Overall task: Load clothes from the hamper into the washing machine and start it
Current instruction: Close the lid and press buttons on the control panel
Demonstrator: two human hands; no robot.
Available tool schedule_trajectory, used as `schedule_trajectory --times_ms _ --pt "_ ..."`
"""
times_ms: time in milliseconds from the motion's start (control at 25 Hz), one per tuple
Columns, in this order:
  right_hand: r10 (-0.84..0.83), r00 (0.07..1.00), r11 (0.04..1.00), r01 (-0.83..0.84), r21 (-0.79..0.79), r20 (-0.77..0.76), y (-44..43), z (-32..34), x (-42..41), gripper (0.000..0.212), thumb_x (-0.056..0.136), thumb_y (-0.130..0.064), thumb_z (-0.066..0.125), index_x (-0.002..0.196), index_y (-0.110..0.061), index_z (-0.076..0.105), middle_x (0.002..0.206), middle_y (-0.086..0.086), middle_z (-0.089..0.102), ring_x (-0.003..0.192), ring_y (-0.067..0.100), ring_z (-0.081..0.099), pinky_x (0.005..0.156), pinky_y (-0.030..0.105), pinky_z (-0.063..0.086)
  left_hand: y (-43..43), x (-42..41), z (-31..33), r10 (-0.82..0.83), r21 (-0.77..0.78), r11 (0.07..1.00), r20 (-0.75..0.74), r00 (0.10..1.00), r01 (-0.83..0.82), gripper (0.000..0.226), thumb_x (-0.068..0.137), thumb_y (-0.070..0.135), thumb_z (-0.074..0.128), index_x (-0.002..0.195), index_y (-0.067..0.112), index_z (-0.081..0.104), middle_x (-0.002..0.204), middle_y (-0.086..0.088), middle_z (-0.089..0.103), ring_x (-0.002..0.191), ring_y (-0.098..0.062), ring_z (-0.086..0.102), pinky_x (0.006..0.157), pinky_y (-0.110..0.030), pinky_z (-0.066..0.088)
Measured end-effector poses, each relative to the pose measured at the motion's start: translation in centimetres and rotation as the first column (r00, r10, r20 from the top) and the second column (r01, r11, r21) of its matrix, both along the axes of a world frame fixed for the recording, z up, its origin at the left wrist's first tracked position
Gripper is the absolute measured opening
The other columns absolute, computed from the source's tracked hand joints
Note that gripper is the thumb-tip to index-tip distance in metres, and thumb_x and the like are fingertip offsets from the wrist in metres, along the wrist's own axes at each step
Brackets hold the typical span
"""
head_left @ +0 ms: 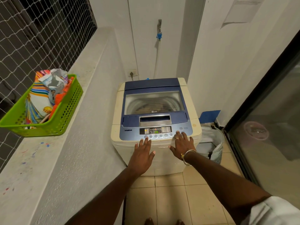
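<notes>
- Bare toes [149, 221] at the bottom edge, tiled floor [170, 197] underneath; both forearms reach forward from there.
- left hand [142, 153]: fingers spread flat, holding nothing, fingertips at the left end of the button row on the control panel [155, 132].
- right hand [182, 145]: also spread and empty, ring and bangle on, fingertips at the panel's right end, near the start/pause area. Can't tell whether any button is actually pressed.
- washing machine [155, 120]: lid [154, 101] shut, something brownish visible in the drum through the window, likely the load. Display lit green, reads like 14.
- Judgement: loading done, this is the start step.
- Risks: flat fingers span several buttons, so a stray press could change the program or pause the cycle; palm weight on the panel edge could hit the wrong key.
- hamper [212, 143]: pale, wedged between machine and glass door [267, 127], just right of the right wrist; contents unclear.
- Green basket [53, 120] with detergent packets sits on the left ledge [48, 159], well apart.
- Tap [159, 30] and hose on the back wall, wall socket [133, 73] behind the machine. Nothing blocks the panel.
</notes>
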State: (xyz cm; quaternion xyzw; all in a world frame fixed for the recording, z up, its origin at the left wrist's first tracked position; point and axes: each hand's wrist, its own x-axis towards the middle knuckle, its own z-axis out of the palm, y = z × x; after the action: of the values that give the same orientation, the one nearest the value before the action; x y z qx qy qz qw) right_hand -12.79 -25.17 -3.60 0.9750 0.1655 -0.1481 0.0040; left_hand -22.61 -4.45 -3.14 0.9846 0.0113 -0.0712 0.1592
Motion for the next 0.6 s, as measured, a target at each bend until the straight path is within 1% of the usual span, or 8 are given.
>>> schedule_trajectory --times_ms 280,440,600 --pt "0.01 1.0 1.0 -0.01 -0.004 0.013 -0.4 -0.8 0.4 0.069 0.095 -0.059 0.035 0.149 -0.016 0.028 0.162 0.004 0.011 0.148 0.029 0.009 0.115 0.057 0.019 0.4 0.3 -0.9 -0.004 0.014 1.0 -0.017 1.0 0.004 0.063 0.103 0.049 0.026 0.157 0.02 0.01 0.166 -0.001 -0.001 0.153 -0.025 0.002 0.12 -0.039 -0.003" --pt "0.059 0.996 0.997 -0.056 -0.058 0.062 -0.3 -0.7 0.9 0.072 0.091 -0.062 0.037 0.146 -0.015 0.034 0.158 0.007 0.022 0.145 0.029 0.019 0.114 0.056 0.022 0.4 0.9 -1.3 -0.007 -0.002 1.0 -0.012 1.0 0.007 0.063 0.103 0.049 0.025 0.157 0.02 0.011 0.166 -0.002 0.002 0.153 -0.025 0.003 0.12 -0.039 -0.003" --pt "0.098 0.992 0.988 -0.087 -0.129 0.08 0.4 0.1 1.4 0.071 0.089 -0.062 0.038 0.142 -0.014 0.039 0.147 0.01 0.039 0.136 0.029 0.034 0.106 0.053 0.031 0.0 1.3 -1.3 -0.024 -0.006 1.0 0.0 1.0 0.024 0.062 0.103 0.048 0.026 0.157 0.02 0.011 0.166 -0.002 0.003 0.153 -0.024 0.002 0.119 -0.038 -0.004"
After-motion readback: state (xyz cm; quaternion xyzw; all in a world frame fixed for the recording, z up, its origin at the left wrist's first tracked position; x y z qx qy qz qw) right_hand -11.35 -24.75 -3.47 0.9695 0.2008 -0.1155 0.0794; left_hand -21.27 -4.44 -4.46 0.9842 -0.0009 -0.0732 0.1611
